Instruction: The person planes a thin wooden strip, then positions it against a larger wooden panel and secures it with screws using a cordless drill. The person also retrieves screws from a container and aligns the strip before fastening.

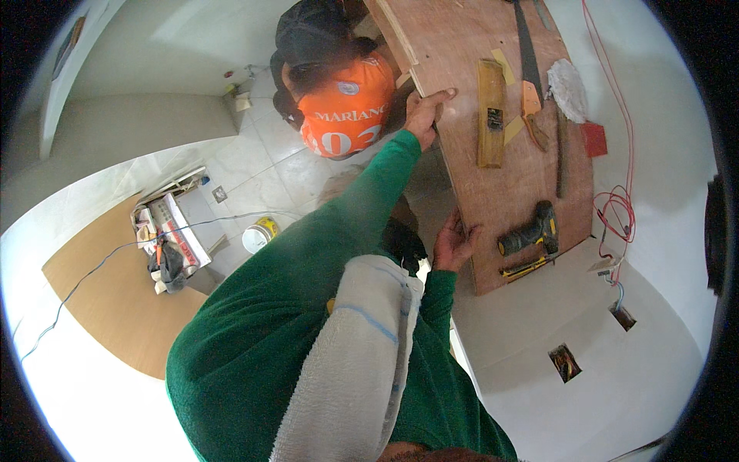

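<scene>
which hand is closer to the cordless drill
Right. The right hand grips the board edge just beside the drill; the left hand holds the edge much farther up.

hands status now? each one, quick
Left hand: closed on the edge of the plywood board.
Right hand: fingers spread, gripping the same board's edge lower down.

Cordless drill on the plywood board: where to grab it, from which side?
Grip the cordless drill by its dark handle, the part angling between the yellow-black body and the battery end. It lies flat on its side on the plywood board, near the board's lower edge, nothing touching it. Probably come from above, fingers wrapping across the handle.
</scene>
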Demonstrator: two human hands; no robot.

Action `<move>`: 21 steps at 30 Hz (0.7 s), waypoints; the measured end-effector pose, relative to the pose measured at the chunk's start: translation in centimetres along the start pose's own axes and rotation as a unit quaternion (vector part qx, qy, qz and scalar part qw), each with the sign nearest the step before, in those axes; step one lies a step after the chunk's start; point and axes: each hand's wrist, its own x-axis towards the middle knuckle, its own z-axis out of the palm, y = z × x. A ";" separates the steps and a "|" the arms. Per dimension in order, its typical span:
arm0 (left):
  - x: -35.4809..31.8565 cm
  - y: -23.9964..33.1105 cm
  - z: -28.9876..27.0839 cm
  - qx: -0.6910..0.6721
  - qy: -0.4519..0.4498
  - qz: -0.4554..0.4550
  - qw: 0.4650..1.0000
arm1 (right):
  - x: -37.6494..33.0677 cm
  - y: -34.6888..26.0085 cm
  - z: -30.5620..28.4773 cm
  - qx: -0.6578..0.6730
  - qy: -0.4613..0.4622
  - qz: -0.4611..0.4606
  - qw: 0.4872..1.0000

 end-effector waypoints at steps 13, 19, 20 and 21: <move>-5.9 -2.9 -1.3 0.085 -0.064 -0.045 0.993 | 0.1 0.0 -0.4 -0.012 -0.012 -0.032 0.999; -5.0 -3.1 -0.9 0.111 0.000 -0.080 0.991 | -0.1 -0.1 -0.4 0.000 0.024 -0.022 0.999; -5.1 -3.3 -1.2 0.105 -0.007 -0.078 0.991 | -0.1 -0.2 -0.3 0.010 -0.021 0.021 1.000; -5.0 -3.4 -1.6 0.110 -0.013 -0.070 0.991 | -0.2 -0.4 -0.2 0.025 -0.021 0.052 0.998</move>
